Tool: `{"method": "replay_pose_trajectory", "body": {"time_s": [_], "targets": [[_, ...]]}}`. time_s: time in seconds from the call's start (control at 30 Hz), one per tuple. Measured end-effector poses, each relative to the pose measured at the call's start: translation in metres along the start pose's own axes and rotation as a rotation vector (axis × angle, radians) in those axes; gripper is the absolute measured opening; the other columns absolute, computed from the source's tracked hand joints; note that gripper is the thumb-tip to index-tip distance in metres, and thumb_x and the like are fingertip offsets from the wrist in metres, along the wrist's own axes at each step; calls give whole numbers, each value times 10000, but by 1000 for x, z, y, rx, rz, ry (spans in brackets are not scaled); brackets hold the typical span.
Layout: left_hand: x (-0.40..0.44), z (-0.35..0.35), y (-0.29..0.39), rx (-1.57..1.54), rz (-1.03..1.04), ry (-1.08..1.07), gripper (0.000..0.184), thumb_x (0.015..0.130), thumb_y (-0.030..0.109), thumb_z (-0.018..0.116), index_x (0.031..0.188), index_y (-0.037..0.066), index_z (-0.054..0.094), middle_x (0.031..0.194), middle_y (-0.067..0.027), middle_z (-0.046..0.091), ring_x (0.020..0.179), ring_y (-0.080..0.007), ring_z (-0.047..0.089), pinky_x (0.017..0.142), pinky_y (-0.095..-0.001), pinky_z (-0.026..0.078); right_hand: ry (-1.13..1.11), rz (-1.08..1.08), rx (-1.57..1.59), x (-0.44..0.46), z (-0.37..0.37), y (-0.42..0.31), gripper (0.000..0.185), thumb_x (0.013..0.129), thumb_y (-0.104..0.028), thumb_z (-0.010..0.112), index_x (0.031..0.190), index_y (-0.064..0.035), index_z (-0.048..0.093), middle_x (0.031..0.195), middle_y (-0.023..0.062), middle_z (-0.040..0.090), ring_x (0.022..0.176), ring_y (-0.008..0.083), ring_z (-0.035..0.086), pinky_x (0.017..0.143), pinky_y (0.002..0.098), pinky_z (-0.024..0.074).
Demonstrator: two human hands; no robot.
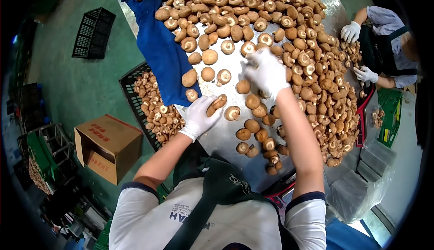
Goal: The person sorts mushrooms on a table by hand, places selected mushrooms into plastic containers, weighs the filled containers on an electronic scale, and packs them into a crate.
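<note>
My left hand (201, 116), in a white glove, is closed on mushrooms (217, 104) at the near left part of the metal table (217, 137). My right hand (266, 73), also gloved, is blurred over the loose mushrooms at the middle; its fingertips are smeared, so what they touch is unclear. Single mushrooms lie between and around my hands, some cap up, some stem up. A large mushroom pile (316, 69) covers the far and right parts of the table. A blue cloth (156, 46) lies along the left edge.
Below the left edge stands a black crate (128, 83) full of mushrooms. An open cardboard box (108, 141) and a black crate (93, 33) stand on the green floor. At right, a co-worker's gloved hands (350, 32) are at the pile, near a green crate (389, 114) and plastic-wrapped trays (359, 186).
</note>
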State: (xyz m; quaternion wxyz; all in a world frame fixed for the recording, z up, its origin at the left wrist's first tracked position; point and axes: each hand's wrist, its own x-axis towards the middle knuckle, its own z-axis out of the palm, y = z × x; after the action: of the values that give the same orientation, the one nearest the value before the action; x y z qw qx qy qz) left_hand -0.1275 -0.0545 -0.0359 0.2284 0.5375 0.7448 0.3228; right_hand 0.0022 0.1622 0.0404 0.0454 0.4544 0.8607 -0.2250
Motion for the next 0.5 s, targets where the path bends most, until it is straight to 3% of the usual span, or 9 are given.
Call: {"method": "replay_pose_trajectory", "body": {"time_s": [0.07, 0.1, 0.2, 0.33, 0.37, 0.4, 0.43, 0.47, 0.5], "targets": [[0, 2, -3, 0, 12, 16, 316, 801, 257, 724, 1069, 101, 664, 912, -100, 645, 838, -309, 653, 721, -386, 525, -226, -71, -157, -19, 28, -7, 260, 840, -277, 677, 1069, -154, 673, 1105, 123, 596, 1033, 322, 611, 885, 416, 514], [-1, 2, -3, -2, 21, 19, 317, 801, 258, 726, 1068, 101, 664, 909, -100, 646, 832, -310, 654, 717, -386, 525, -97, -126, -117, -28, 53, 2, 326, 774, -336, 748, 1028, -142, 685, 1085, 117, 599, 1032, 334, 601, 878, 416, 512], [0, 1, -2, -23, 50, 39, 313, 801, 259, 728, 1060, 96, 664, 903, -101, 648, 825, -310, 656, 711, -383, 527, -84, -135, -100, -34, 54, 6, 374, 716, -367, 793, 986, -129, 691, 1063, 107, 602, 1035, 341, 590, 881, 410, 507], [-1, -2, -2, -65, 2, 14, 310, 836, 239, 720, 1092, 78, 651, 954, -101, 671, 851, -256, 673, 745, -344, 526, 34, -190, 198, -51, 41, 18, 354, 745, -322, 777, 995, -90, 685, 1104, 106, 603, 1056, 336, 577, 889, 392, 496], [-3, -1, -3, -291, -95, 23, 306, 859, 230, 703, 1104, 57, 641, 967, -96, 671, 861, -223, 665, 761, -329, 521, 150, -207, 312, -61, 37, 21, 360, 754, -320, 774, 998, -72, 680, 1091, 96, 600, 1043, 304, 581, 879, 380, 493], [-4, -4, 0, -518, -189, 22, 303, 882, 221, 686, 1116, 36, 631, 980, -91, 672, 871, -190, 658, 777, -313, 515, 277, -243, 563, -71, 37, 23, 346, 852, -339, 710, 1027, -44, 661, 1067, 93, 596, 1039, 263, 577, 890, 374, 488], [-7, -11, 5, -702, -307, -102, 280, 924, 168, 646, 1142, -3, 606, 1045, -80, 664, 945, -132, 612, 838, -281, 489, 151, -119, 1026, -85, 35, 28, 378, 907, -373, 636, 1052, -24, 642, 1078, 106, 592, 1024, 254, 580, 893, 378, 489], [-10, -12, 8, -878, -306, -205, 307, 951, 188, 593, 1172, -26, 597, 1099, -66, 649, 1015, -135, 594, 888, -278, 473, 20, 16, 1482, -103, 32, 34, 424, 963, -408, 562, 1076, -4, 622, 1090, 118, 588, 1010, 245, 583, 895, 382, 490], [-13, -18, 22, -1018, -315, -310, 348, 960, 207, 564, 1210, -33, 581, 1120, -70, 643, 1029, -140, 590, 900, -277, 470, 37, 171, 1838, -128, 23, 22, 505, 976, -482, 474, 1048, 3, 597, 1101, 154, 581, 970, 274, 598, 814, 378, 514]]}}
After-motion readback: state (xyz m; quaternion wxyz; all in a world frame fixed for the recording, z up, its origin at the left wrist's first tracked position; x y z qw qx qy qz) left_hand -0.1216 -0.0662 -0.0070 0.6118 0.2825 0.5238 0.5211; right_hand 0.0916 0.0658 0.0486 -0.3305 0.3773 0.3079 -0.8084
